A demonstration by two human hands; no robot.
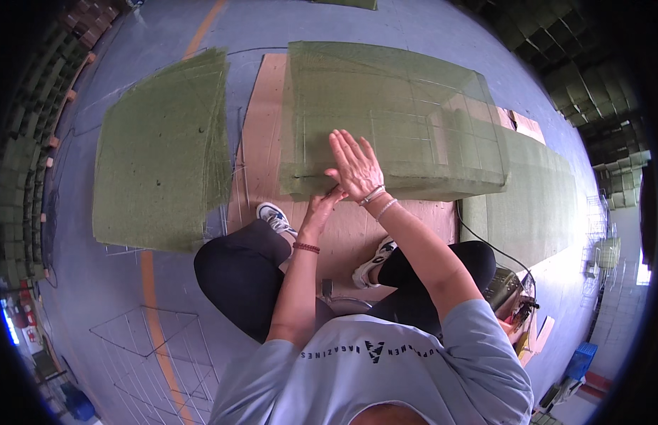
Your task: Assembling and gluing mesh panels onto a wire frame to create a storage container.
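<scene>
A see-through green mesh sheet [399,78] covers a wire frame [403,138] in front of me, with a folded edge along its near side. My right hand [357,170] lies flat over this near edge, fingers stretched out and pointing away from me. Just below and to its left, my left hand [323,211] is closed at the mesh's near edge and seems to pinch it. The right palm partly hides the left fingertips. Under the mesh lies brown cardboard [259,131], which also reaches back between my shoes.
A stack of green mesh sheets [159,156] lies to the left, and more green mesh [530,191] to the right. Bare wire frames [159,347] rest on the floor at lower left. A black cable [484,239] runs beside my right knee toward a box of tools [516,308].
</scene>
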